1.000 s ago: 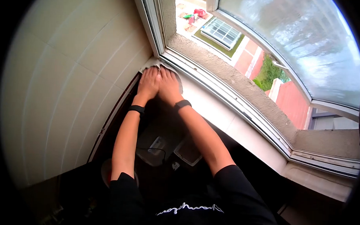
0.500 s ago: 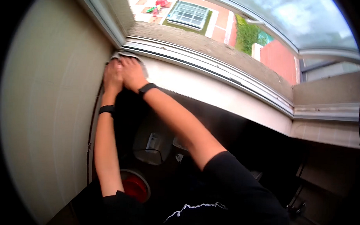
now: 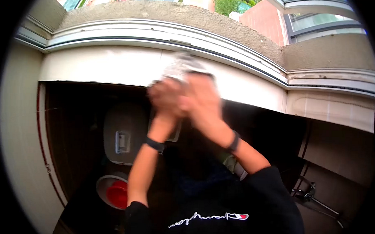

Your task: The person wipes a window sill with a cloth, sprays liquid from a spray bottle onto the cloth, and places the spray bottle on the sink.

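On the pale windowsill (image 3: pixel 102 64), a greyish cloth (image 3: pixel 176 68) lies just ahead of the blurred left hand (image 3: pixel 168 96) and right hand (image 3: pixel 205 96), which are close together; whether either pinches it, I cannot tell.

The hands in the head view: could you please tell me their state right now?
Left hand: at the whitish cloth, too blurred to tell open from closed.
Right hand: also at the cloth; open or closed cannot be told.
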Demonstrator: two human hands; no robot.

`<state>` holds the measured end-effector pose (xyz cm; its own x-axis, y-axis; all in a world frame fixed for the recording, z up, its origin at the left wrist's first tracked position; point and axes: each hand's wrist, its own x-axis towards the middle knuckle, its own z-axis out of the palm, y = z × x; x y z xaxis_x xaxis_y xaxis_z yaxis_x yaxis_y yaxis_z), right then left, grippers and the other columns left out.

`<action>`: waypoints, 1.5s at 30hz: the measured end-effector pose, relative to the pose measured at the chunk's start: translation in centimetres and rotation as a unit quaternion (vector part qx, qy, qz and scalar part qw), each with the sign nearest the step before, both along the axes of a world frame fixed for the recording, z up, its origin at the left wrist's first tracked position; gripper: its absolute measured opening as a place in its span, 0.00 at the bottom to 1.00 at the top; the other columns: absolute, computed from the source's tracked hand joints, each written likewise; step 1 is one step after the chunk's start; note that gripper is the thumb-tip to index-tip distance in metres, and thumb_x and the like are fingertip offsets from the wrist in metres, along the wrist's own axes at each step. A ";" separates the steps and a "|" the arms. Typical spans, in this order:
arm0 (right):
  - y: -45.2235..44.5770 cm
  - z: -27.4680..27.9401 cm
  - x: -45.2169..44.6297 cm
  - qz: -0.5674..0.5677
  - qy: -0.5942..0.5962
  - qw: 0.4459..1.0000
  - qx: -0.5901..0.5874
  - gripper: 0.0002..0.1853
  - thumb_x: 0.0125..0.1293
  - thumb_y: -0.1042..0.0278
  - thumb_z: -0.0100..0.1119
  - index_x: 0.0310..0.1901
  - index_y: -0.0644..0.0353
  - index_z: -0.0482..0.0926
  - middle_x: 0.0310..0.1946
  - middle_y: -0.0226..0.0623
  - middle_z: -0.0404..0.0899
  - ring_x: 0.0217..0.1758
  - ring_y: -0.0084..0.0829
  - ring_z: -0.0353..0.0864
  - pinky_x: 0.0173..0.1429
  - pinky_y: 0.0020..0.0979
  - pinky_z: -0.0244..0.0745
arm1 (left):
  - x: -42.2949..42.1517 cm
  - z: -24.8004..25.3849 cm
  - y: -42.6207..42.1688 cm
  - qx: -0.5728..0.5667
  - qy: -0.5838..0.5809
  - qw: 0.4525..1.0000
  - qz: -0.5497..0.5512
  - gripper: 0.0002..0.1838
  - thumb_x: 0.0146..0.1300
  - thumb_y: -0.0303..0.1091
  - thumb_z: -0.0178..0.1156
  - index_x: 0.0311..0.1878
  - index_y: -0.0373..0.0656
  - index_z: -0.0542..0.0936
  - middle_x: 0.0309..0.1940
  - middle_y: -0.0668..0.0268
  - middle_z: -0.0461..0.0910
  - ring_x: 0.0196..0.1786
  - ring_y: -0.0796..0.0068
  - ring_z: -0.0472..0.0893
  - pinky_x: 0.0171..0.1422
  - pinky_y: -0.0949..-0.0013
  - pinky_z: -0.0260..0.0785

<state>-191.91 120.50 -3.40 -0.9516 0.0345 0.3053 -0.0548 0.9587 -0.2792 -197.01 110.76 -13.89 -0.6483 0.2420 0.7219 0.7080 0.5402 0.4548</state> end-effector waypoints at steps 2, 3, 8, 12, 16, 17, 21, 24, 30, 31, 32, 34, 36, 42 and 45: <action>6.7 -0.7 5.7 -0.017 -0.002 0.995 0.095 0.19 0.68 0.55 0.46 0.54 0.56 0.74 0.52 0.48 0.71 0.56 0.51 0.70 0.58 0.45 0.66 | 5.8 -2.1 7.8 -0.036 0.054 0.998 -0.009 0.29 0.64 0.61 0.34 0.51 0.46 0.70 0.46 0.54 0.67 0.48 0.55 0.66 0.48 0.51 0.58; 10.1 -2.2 9.5 -0.065 -0.013 0.988 0.140 0.20 0.69 0.54 0.44 0.58 0.53 0.71 0.57 0.50 0.67 0.61 0.53 0.66 0.62 0.49 0.63 | 8.0 -0.6 11.3 0.007 0.077 0.997 -0.001 0.24 0.64 0.58 0.41 0.49 0.50 0.71 0.45 0.60 0.68 0.48 0.62 0.67 0.47 0.60 0.62; 19.1 -3.8 18.1 -0.162 0.097 0.966 0.178 0.25 0.66 0.54 0.50 0.59 0.61 0.67 0.58 0.46 0.65 0.67 0.48 0.59 0.68 0.49 0.53 | 17.6 -1.4 24.5 0.176 0.079 0.962 -0.196 0.33 0.64 0.53 0.50 0.68 0.48 0.62 0.73 0.67 0.51 0.75 0.73 0.46 0.78 0.63 0.31; 20.2 -4.7 17.7 -0.167 0.123 0.960 0.189 0.25 0.65 0.55 0.50 0.59 0.61 0.66 0.57 0.44 0.65 0.64 0.45 0.59 0.66 0.48 0.54 | 17.8 -1.2 24.5 0.171 0.045 0.930 -0.321 0.28 0.58 0.46 0.57 0.63 0.51 0.72 0.59 0.77 0.73 0.58 0.81 0.73 0.67 0.72 0.61; 17.9 -5.6 14.5 -0.149 0.130 0.963 0.181 0.26 0.63 0.55 0.51 0.60 0.61 0.65 0.55 0.42 0.64 0.61 0.43 0.60 0.63 0.46 0.55 | 15.0 -0.8 21.4 0.251 0.040 0.928 -0.271 0.26 0.58 0.48 0.57 0.61 0.55 0.73 0.58 0.80 0.73 0.58 0.83 0.71 0.67 0.71 0.59; 16.9 -5.8 13.5 -0.143 0.132 0.965 0.178 0.26 0.63 0.56 0.51 0.60 0.60 0.65 0.55 0.42 0.64 0.61 0.43 0.61 0.63 0.45 0.55 | 14.1 -0.8 20.4 0.249 0.040 0.931 -0.265 0.26 0.58 0.48 0.57 0.61 0.55 0.73 0.58 0.80 0.73 0.58 0.83 0.71 0.67 0.71 0.59; 11.6 -6.5 8.4 -0.102 0.141 0.972 0.161 0.27 0.61 0.56 0.51 0.60 0.60 0.64 0.54 0.40 0.64 0.58 0.40 0.62 0.60 0.44 0.56 | 7.6 -0.5 12.6 0.150 0.109 0.975 -0.118 0.21 0.62 0.53 0.51 0.55 0.57 0.73 0.56 0.79 0.71 0.59 0.81 0.70 0.66 0.71 0.59; 5.8 -6.9 3.3 -0.062 0.154 0.977 0.136 0.28 0.60 0.57 0.52 0.60 0.60 0.64 0.53 0.39 0.64 0.56 0.39 0.62 0.59 0.42 0.57 | 2.5 -0.5 5.4 0.059 0.111 0.991 -0.035 0.20 0.64 0.56 0.44 0.52 0.57 0.72 0.52 0.70 0.72 0.60 0.73 0.68 0.69 0.62 0.53; -11.3 -7.9 -9.6 -0.006 0.172 0.950 0.259 0.34 0.54 0.58 0.54 0.63 0.59 0.61 0.49 0.34 0.63 0.57 0.34 0.61 0.63 0.38 0.54 | -7.7 -0.1 -11.5 0.039 0.060 0.995 0.066 0.28 0.64 0.48 0.40 0.63 0.42 0.67 0.58 0.51 0.67 0.61 0.51 0.66 0.67 0.53 0.57; -13.3 -7.7 -11.2 0.006 0.197 0.924 0.326 0.34 0.55 0.59 0.53 0.65 0.59 0.60 0.50 0.34 0.63 0.58 0.33 0.61 0.65 0.36 0.53 | -8.7 0.6 -13.1 0.049 0.062 0.995 0.053 0.31 0.66 0.47 0.38 0.68 0.40 0.63 0.63 0.49 0.64 0.63 0.49 0.65 0.69 0.53 0.54; -14.8 -7.1 -12.2 0.024 0.224 0.922 0.314 0.35 0.55 0.60 0.52 0.66 0.58 0.59 0.50 0.34 0.63 0.58 0.32 0.60 0.67 0.34 0.52 | -8.5 0.9 -12.7 0.049 0.066 0.995 0.051 0.31 0.66 0.47 0.38 0.68 0.40 0.63 0.63 0.49 0.64 0.63 0.49 0.65 0.69 0.53 0.54; -14.8 -6.7 -12.2 0.069 0.239 0.920 0.302 0.33 0.58 0.63 0.49 0.67 0.56 0.60 0.54 0.33 0.63 0.61 0.31 0.60 0.69 0.30 0.51 | -7.0 1.0 -11.7 0.256 -0.098 0.960 -0.048 0.32 0.67 0.45 0.38 0.69 0.35 0.56 0.66 0.48 0.59 0.67 0.53 0.61 0.72 0.57 0.50; -11.3 -7.4 -10.3 0.167 0.181 0.925 0.290 0.27 0.59 0.65 0.47 0.63 0.56 0.67 0.59 0.32 0.67 0.64 0.29 0.60 0.71 0.29 0.50 | -5.3 0.5 -10.1 0.398 -0.209 0.889 -0.089 0.33 0.68 0.44 0.37 0.70 0.32 0.52 0.68 0.47 0.55 0.70 0.54 0.57 0.74 0.58 0.45; 5.5 -9.1 3.3 0.019 -0.239 0.953 0.187 0.21 0.64 0.62 0.46 0.57 0.61 0.72 0.59 0.37 0.73 0.61 0.33 0.70 0.62 0.32 0.67 | 6.9 -2.3 4.8 0.270 -0.259 0.922 -0.097 0.34 0.70 0.47 0.32 0.70 0.30 0.47 0.72 0.44 0.43 0.74 0.47 0.43 0.77 0.51 0.30; 13.1 -7.8 10.7 -0.026 -0.102 0.956 0.275 0.25 0.69 0.57 0.42 0.65 0.58 0.64 0.65 0.36 0.65 0.68 0.32 0.61 0.70 0.33 0.56 | 12.6 0.2 11.4 0.280 -0.291 0.905 -0.136 0.40 0.66 0.52 0.38 0.71 0.31 0.42 0.71 0.39 0.40 0.74 0.42 0.40 0.76 0.45 0.28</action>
